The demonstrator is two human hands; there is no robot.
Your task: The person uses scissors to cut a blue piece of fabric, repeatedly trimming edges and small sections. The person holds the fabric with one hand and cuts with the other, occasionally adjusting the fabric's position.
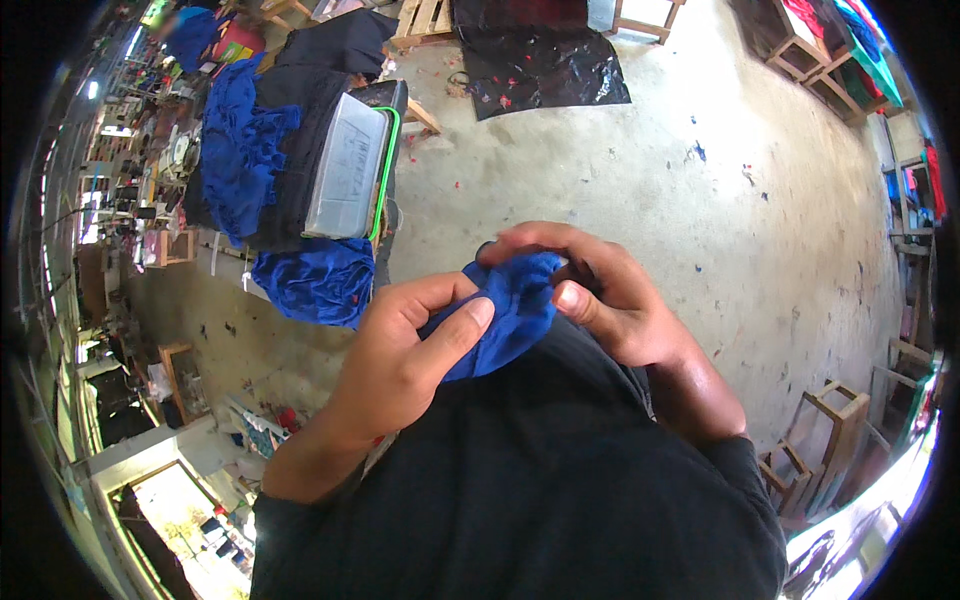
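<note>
A small piece of blue cloth (510, 310) is bunched between both my hands, close to my chest. My left hand (405, 350) grips its lower left part, thumb laid over the fabric. My right hand (600, 290) curls over the top and right side, thumb pressing the cloth's edge. My black sleeves and black shirt (540, 480) fill the lower part of the view.
To the left stands a table with piles of blue cloth (240, 150), black cloth (300, 110) and a grey box (348, 170) with a green band. More blue cloth (315, 280) hangs below it. A black plastic sheet (545, 60) lies on the concrete floor. Wooden stools (830, 420) stand at right.
</note>
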